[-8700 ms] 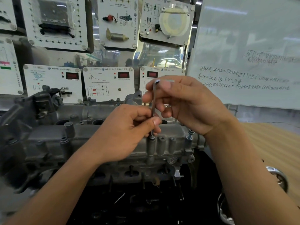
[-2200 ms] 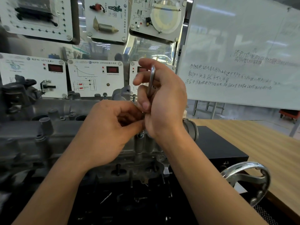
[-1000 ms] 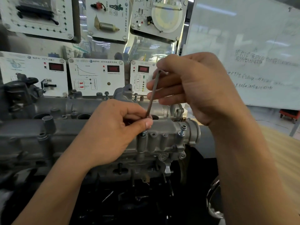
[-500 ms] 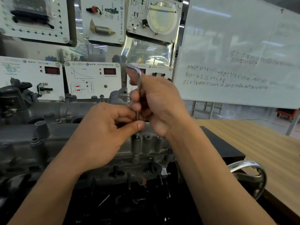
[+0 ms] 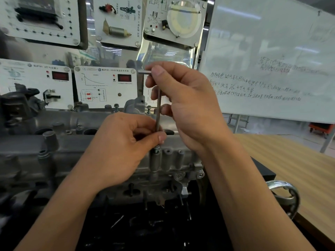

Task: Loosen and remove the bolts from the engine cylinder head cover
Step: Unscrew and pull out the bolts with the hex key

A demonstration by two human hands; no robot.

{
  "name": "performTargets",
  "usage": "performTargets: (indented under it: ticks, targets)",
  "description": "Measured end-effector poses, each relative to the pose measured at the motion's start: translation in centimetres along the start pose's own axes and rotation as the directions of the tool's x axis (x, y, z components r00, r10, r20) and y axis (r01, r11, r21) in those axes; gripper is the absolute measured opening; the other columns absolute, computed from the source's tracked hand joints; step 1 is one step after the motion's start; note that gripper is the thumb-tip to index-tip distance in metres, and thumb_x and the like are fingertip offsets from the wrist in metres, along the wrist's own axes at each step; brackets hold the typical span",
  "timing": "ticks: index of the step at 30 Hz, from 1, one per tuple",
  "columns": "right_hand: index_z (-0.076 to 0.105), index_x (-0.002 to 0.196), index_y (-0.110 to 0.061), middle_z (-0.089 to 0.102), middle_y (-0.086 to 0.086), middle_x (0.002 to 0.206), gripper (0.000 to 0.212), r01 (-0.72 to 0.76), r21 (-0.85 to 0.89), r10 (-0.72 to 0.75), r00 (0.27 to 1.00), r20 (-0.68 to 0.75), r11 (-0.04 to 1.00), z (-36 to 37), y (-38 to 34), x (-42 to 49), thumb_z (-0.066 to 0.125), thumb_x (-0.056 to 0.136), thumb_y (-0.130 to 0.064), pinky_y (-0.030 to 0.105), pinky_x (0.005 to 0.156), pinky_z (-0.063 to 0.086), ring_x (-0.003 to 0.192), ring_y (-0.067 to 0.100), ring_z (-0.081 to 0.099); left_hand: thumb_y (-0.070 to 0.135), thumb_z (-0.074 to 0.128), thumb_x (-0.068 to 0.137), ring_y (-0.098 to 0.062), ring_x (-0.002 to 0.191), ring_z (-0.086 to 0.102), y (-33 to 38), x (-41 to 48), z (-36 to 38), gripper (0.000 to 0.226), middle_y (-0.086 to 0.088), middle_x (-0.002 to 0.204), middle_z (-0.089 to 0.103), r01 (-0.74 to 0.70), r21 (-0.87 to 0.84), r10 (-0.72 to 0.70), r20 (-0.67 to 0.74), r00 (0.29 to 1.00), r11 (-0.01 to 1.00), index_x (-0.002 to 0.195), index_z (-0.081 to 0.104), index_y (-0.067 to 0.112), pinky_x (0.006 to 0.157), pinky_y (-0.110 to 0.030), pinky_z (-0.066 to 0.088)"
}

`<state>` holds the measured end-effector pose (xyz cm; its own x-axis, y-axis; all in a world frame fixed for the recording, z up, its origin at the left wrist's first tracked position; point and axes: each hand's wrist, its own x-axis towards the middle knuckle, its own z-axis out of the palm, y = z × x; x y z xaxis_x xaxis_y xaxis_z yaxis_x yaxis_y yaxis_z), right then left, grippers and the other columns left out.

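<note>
The hex key [image 5: 158,105] is held upright on a raised bolt [image 5: 157,149] at the cylinder head cover's [image 5: 27,147] near edge. Its bend is gripped by the right hand [image 5: 188,105] and its lower shaft is pinched by the left hand [image 5: 123,147]. The key is best held plumb and fully engaged while it is spun.

Bright, even indoor light; sharp in the middle, smeared at the edges.

Pale bars of overhead light mirror across the glossy white whiteboard [image 5: 272,42] and wash out its handwriting. Glare also streaks the clear panel [image 5: 163,53] behind the white instrument boards [image 5: 105,86]. The thin grey L-shaped metal key [image 5: 158,118], with the left hand [image 5: 123,147] and right hand [image 5: 190,105] gripping it, is crispest; soft shadow fills the left palm. The grey cast-metal engine cover [image 5: 21,147] blurs toward the left edge, and the space beneath it sinks into black. The whiteboard's edge bends with the wide lens. The chrome handwheel [image 5: 290,187] glints.
</note>
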<state>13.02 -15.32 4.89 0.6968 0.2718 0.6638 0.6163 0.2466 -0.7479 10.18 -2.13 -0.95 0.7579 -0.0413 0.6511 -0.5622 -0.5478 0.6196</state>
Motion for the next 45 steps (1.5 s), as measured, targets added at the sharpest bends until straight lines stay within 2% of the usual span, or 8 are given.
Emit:
performTargets:
  ticks: [4, 8, 11, 16, 23, 36, 39, 45]
  targets:
    - [0.063, 0.078, -0.016, 0.055, -0.001, 0.07, 0.027, -0.078, 0.109, 0.066, 0.992, 0.109, 0.991, 0.1, -0.4, -0.1, 0.051, 0.101, -0.013, 0.018, 0.062, 0.042, 0.073, 0.016, 0.054, 0.022, 0.069, 0.09, 0.004, 0.075, 0.071, 0.2, -0.1, 0.0, 0.009, 0.017, 0.077, 0.075, -0.006, 0.0, 0.006, 0.03, 1.0, 1.0, 0.085, 0.077, 0.024, 0.072, -0.008, 0.05]
    - [0.058, 0.065, -0.001, 0.048, 0.019, 0.057, 0.032, 0.154, -0.075, -0.156, 0.987, -0.024, 0.985, 0.9, 0.1, -0.6, 0.068, 0.093, -0.012, 0.027, 0.053, 0.041, 0.056, 0.037, 0.043, 0.023, 0.068, 0.09, 0.007, 0.075, 0.069, 0.4, -0.1, 0.1, 0.011, 0.021, 0.078, 0.074, -0.029, 0.037, 0.028, 0.019, 0.999, 0.999, 0.086, 0.078, 0.025, 0.069, -0.002, 0.045]
    - [0.067, 0.07, 0.001, 0.065, 0.02, 0.064, 0.023, 0.2, -0.174, -0.216, 0.974, -0.075, 0.964, 0.7, 0.0, -0.5, 0.068, 0.091, -0.006, 0.028, 0.048, 0.045, 0.057, 0.039, 0.06, 0.022, 0.07, 0.089, 0.007, 0.075, 0.069, 0.3, -0.1, 0.2, 0.01, 0.022, 0.077, 0.074, -0.038, 0.028, 0.038, -0.002, 0.999, 0.999, 0.086, 0.078, 0.025, 0.07, -0.003, 0.047]
    - [0.067, 0.096, -0.009, 0.076, 0.009, 0.08, 0.015, -0.014, 0.172, 0.004, 0.998, 0.059, 0.985, -0.6, -0.3, 0.0, 0.056, 0.101, -0.017, 0.026, 0.06, 0.057, 0.067, 0.021, 0.073, 0.023, 0.071, 0.088, 0.003, 0.071, 0.07, 0.0, 0.0, 0.2, 0.009, 0.019, 0.074, 0.074, -0.052, 0.033, 0.052, 0.0, 0.999, 0.998, 0.081, 0.076, 0.027, 0.069, -0.006, 0.049]
    - [0.064, 0.085, -0.012, 0.066, -0.003, 0.061, 0.018, -0.234, 0.547, 0.263, 0.964, 0.027, 0.803, 0.3, 0.9, 0.5, 0.065, 0.096, -0.026, 0.016, 0.042, 0.048, 0.046, 0.006, 0.06, 0.025, 0.071, 0.087, -0.006, 0.071, 0.072, -0.3, 0.0, 0.2, 0.008, 0.012, 0.074, 0.075, -0.093, 0.059, 0.092, 0.007, 0.996, 0.994, 0.081, 0.076, 0.025, 0.07, -0.028, 0.055]
    - [0.071, 0.093, -0.004, 0.069, 0.006, 0.072, 0.006, 0.08, 0.005, -0.079, 0.993, -0.093, 0.997, 0.7, 0.3, 0.0, 0.067, 0.094, -0.009, 0.025, 0.049, 0.048, 0.048, 0.014, 0.059, 0.025, 0.072, 0.086, -0.001, 0.077, 0.072, -0.7, 0.2, 0.2, 0.005, 0.015, 0.078, 0.076, -0.032, -0.022, 0.032, 0.011, 0.999, 0.999, 0.088, 0.077, 0.027, 0.077, -0.024, 0.058]
    - [0.07, 0.092, -0.009, 0.069, 0.005, 0.082, 0.012, 0.011, 0.012, -0.01, 1.0, -0.015, 1.0, 0.1, 0.0, 0.2, 0.06, 0.097, -0.006, 0.024, 0.057, 0.048, 0.064, 0.011, 0.057, 0.036, 0.066, 0.084, -0.007, 0.084, 0.074, -0.7, 0.2, -0.3, 0.019, 0.011, 0.084, 0.077, -0.032, -0.089, 0.037, 0.052, 0.998, 0.996, 0.099, 0.074, 0.027, 0.087, -0.041, 0.058]
    - [0.056, 0.076, -0.017, 0.063, 0.001, 0.089, 0.028, -0.181, 0.19, 0.129, 0.958, 0.257, 0.965, -0.7, -0.5, 0.2, 0.046, 0.102, -0.02, 0.028, 0.069, 0.04, 0.091, 0.016, 0.061, 0.025, 0.058, 0.095, -0.002, 0.092, 0.071, -0.2, 0.1, -0.5, 0.016, 0.017, 0.094, 0.076, -0.084, -0.036, 0.088, 0.127, 0.988, 0.996, 0.101, 0.073, 0.029, 0.086, -0.038, 0.057]
